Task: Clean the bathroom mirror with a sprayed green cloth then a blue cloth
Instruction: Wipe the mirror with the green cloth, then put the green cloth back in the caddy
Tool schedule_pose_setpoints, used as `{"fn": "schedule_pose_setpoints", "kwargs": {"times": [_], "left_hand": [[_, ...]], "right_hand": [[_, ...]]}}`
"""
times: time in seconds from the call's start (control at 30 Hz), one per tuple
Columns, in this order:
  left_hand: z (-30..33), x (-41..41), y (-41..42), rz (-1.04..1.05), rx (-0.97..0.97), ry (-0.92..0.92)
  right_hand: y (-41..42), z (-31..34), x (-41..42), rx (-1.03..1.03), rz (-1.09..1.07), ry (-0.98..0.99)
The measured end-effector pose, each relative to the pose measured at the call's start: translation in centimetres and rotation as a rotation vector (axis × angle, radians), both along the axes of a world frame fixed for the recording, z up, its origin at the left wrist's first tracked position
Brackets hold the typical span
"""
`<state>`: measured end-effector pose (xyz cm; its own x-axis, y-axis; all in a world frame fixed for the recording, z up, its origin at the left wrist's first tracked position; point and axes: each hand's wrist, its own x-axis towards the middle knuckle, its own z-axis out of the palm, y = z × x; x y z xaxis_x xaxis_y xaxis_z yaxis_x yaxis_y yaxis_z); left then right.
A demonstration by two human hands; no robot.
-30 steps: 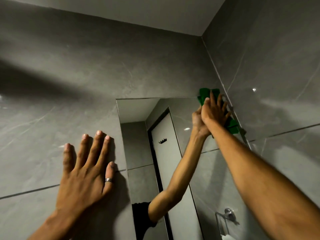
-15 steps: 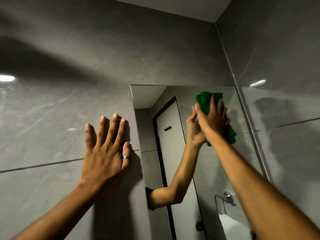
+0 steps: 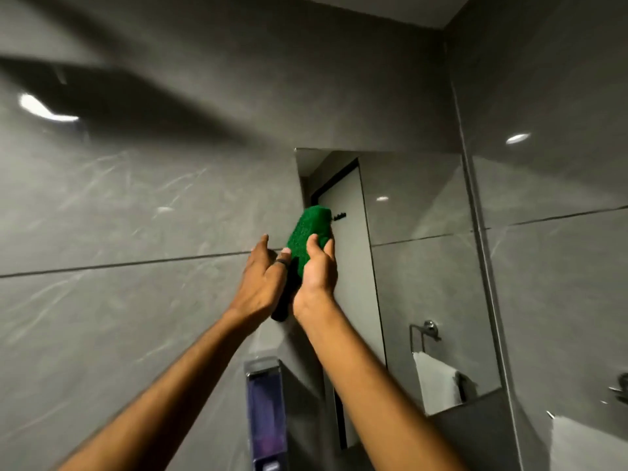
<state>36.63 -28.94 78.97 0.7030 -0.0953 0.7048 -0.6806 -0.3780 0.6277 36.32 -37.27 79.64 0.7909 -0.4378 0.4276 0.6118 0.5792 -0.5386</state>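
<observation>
Green cloth in the head view sits bunched into a thick wad in front of the mirror's left edge, roughly at mid-height of the glass, with a darker tail hanging down between the two wrists. The right hand is clenched around the wad's lower right side, thumb and fingers wrapped onto it. The left hand is half released, fingers spread; its ringed finger reaches toward the cloth's left side, but whether it grips or only touches cannot be told, since motion blur softens both hands. The main risk, as I judge it, is the cloth slipping during this two-handed regrip: only one hand clearly holds it, and the hanging tail could pull the wad loose so it drops out of view below. A bunched wad would also wipe a narrower path than a flat cloth and might leave streaks or missed strips near the left edge. The fabric looks nubby and deep green, darker where shadowed. No blue cloth is visible.
</observation>
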Motion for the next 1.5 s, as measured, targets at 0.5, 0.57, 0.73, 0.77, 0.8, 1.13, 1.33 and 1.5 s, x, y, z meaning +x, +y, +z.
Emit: {"fn": "schedule_pose_setpoints", "kwargs": {"times": [0.5, 0.57, 0.73, 0.77, 0.8, 1.13, 1.33, 1.5], "left_hand": [[-38.7, -22.7, 20.2, -0.240, -0.664, 1.164], [-46.1, -26.4, 21.5, -0.130, -0.761, 1.316], [-64.5, -34.5, 20.7, 0.203, -0.960, 1.645], [-67.5, -35.4, 20.0, 0.243, -1.002, 1.684], [-70.1, -36.0, 19.3, 0.282, -1.058, 1.718], [-92.1, -33.2, 16.5, 0.524, -1.182, 1.721], [-91.9, -33.9, 20.0, 0.957, -0.247, 1.601], [-91.9, -33.1, 23.9, 0.949, 0.151, 1.538]], "right_hand": [[11.1, -34.6, -15.3, -0.280, 0.606, 0.628], [12.0, -42.4, -16.6, -0.346, 0.600, 0.770], [13.0, -63.5, -19.0, -0.801, 0.648, 1.143], [13.0, -67.2, -19.0, -0.903, 0.651, 1.183], [13.0, -70.6, -19.1, -0.990, 0.661, 1.219], [15.3, -94.2, -15.5, -1.376, 0.624, 1.266], [15.3, -93.2, -16.0, -1.803, 0.454, 0.987], [15.8, -91.0, -18.3, -1.697, 0.435, 0.989]]}}
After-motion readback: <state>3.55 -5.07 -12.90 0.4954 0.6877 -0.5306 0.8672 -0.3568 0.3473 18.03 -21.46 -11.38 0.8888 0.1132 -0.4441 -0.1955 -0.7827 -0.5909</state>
